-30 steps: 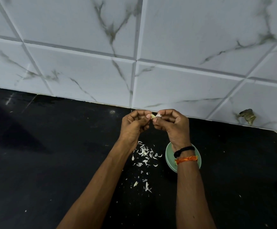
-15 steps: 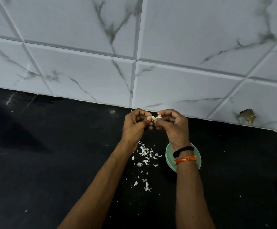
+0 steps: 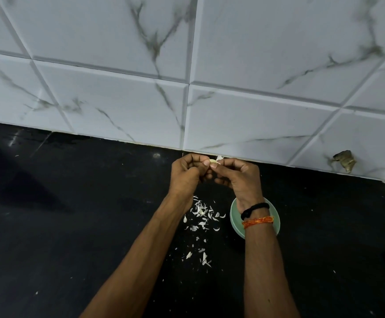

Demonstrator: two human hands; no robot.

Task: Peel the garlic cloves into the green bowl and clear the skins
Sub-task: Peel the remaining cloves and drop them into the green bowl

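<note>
Since the earlier frame both hands sit slightly lower, the left hand (image 3: 185, 177) and right hand (image 3: 239, 177) pinching one garlic clove (image 3: 213, 161) at frame centre, above-left of the green bowl (image 3: 234, 216); clove judged light, firm, slippery once bared, best held by its ends.

Home kitchen, black stone counter (image 3: 72, 226), marble-veined wall tiles (image 3: 255, 42)
</note>
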